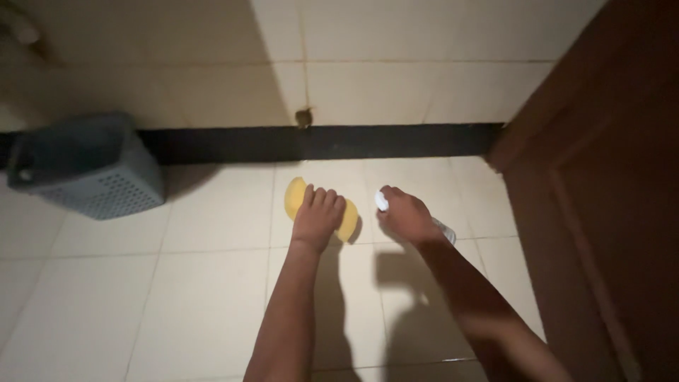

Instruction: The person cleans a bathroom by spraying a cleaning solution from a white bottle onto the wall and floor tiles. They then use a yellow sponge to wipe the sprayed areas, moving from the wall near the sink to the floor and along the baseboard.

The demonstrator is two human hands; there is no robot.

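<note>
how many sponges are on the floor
1: a yellow sponge lies flat on the tiled floor near the dark baseboard, pressed under the left hand. The right hand holds a spray bottle beside it. None seems hidden.

Grey perforated laundry basket (88,166) by the wall, black skirting strip (318,141), brown wooden door (608,177) at right

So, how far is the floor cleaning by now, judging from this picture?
Done: nothing can be confirmed; in this dim light the floor tiles show neither wet streaks nor foam. In hand: the left hand presses a yellow sponge flat on a tile near the black skirting, and the right hand grips a spray bottle. Left: the tiles toward the grey basket look untouched.
</note>
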